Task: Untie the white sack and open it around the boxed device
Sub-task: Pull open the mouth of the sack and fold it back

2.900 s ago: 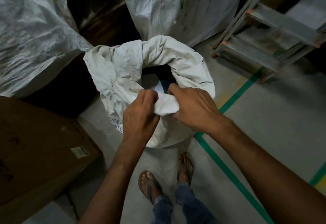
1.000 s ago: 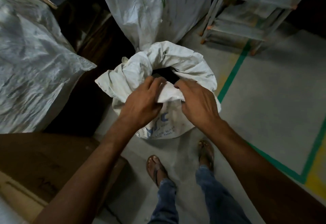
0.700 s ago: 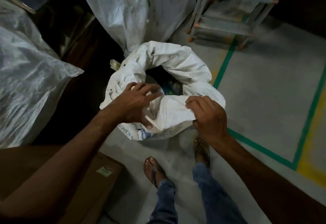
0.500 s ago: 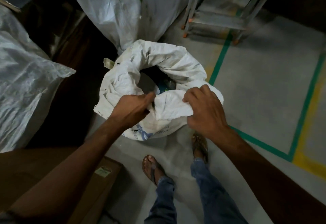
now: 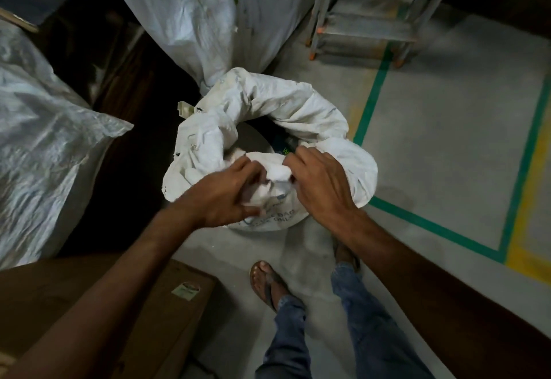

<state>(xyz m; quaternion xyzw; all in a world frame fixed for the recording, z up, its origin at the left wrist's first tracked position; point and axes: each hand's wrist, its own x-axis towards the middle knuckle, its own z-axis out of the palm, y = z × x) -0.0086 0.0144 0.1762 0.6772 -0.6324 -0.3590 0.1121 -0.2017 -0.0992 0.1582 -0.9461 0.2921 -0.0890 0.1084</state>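
Note:
The white sack (image 5: 301, 110) stands on the floor in front of my feet, its mouth open and its cloth rolled down into a thick ring. Inside the dark opening shows the boxed device (image 5: 283, 144), a dark blue surface with a little green print, mostly hidden. My left hand (image 5: 226, 192) grips the near rim of the sack, fingers closed on the bunched cloth. My right hand (image 5: 320, 183) grips the same near rim just to the right, knuckles up. The two hands are a few centimetres apart with a fold of cloth between them.
A tall white woven sack (image 5: 214, 11) stands right behind. Another large sack (image 5: 44, 140) lies at the left. A brown cardboard box (image 5: 167, 313) sits at the near left. A metal step frame (image 5: 369, 17) stands at the back right. Green floor tape (image 5: 432, 228) runs to the right.
My hands have shifted along the near rim and come closer together, re-gripping the cloth. The rolled rim sits a little lower and the opening a little wider than 2.9 s ago.

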